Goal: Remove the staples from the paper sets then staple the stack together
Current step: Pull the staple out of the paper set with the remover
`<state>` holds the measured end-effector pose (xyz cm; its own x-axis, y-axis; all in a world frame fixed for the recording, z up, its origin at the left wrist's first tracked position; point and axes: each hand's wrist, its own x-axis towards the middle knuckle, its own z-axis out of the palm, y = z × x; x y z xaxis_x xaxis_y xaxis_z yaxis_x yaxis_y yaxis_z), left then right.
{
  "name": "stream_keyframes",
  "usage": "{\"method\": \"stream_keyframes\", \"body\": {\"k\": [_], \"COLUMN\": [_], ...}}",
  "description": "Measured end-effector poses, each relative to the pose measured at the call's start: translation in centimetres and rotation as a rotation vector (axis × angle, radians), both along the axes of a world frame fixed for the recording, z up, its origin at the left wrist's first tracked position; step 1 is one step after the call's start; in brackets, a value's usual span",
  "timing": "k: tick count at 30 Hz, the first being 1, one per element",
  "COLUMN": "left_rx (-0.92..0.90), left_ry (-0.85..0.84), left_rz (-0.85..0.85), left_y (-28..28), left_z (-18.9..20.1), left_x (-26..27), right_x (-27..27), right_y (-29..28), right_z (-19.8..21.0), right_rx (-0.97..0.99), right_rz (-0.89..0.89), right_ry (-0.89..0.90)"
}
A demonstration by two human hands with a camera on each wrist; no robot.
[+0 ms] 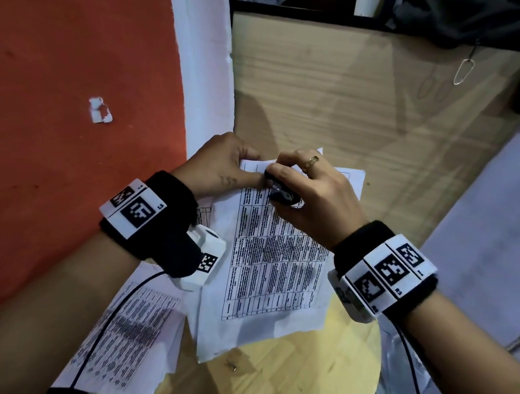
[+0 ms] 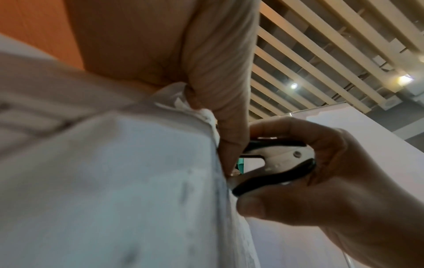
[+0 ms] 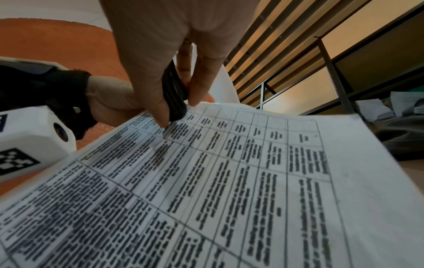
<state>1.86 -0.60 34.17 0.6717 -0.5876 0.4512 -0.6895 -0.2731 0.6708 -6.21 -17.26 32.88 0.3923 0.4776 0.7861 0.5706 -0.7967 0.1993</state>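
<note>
A printed paper set (image 1: 276, 259) with a table of text is held tilted over a round wooden table (image 1: 299, 379). My left hand (image 1: 223, 165) pinches its top left corner (image 2: 183, 101). My right hand (image 1: 313, 191) grips a black staple remover (image 1: 281, 193) between thumb and fingers, with its claws at that corner against the page. In the left wrist view the remover's (image 2: 275, 166) metal claws touch the paper edge. The right wrist view shows the remover (image 3: 174, 94) pressed onto the sheet (image 3: 229, 181). The staple itself is hidden.
A second paper set (image 1: 128, 338) lies at the table's left edge under my left forearm. More sheets (image 1: 351, 179) lie beneath the held set. A small metal bit (image 1: 232, 366) lies on the table near the front. A shelf unit (image 1: 367, 88) stands behind, orange floor (image 1: 69, 70) at left.
</note>
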Motion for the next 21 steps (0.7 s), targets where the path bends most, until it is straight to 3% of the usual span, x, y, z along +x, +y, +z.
{"method": "stream_keyframes", "body": {"k": [21], "left_rx": [-0.013], "left_ry": [0.195], "left_rz": [-0.125], "left_y": [0.7], "left_z": [0.5], "left_x": [-0.6], "right_x": [1.1], "right_y": [-0.1], "right_z": [0.0], "right_rx": [-0.024], "right_rz": [0.043], "right_ry": [0.03]}}
